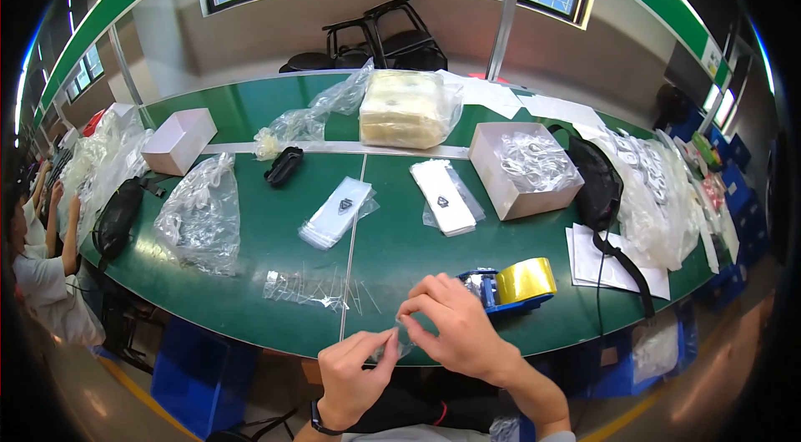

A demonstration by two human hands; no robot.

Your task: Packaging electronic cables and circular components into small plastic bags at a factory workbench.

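My left hand (352, 377) and my right hand (451, 324) meet at the near edge of the green table (275, 250). Between their fingertips they pinch a small clear plastic piece (399, 343), which is hard to make out. Just right of my right hand sits a blue tape dispenser (494, 287) with a yellow tape roll (527, 279). Left of my hands lies a small clear bag with thin pins or wires (307, 287) spread on the table.
Two stacks of flat clear bags (338, 210) (445, 194) lie mid-table. A cardboard box of bagged parts (526, 171), a black bag (599, 183), white papers (607, 265), crumpled plastic bags (203, 215) and a wrapped yellowish bundle (406, 108) surround them. Another person (37, 267) sits at the left.
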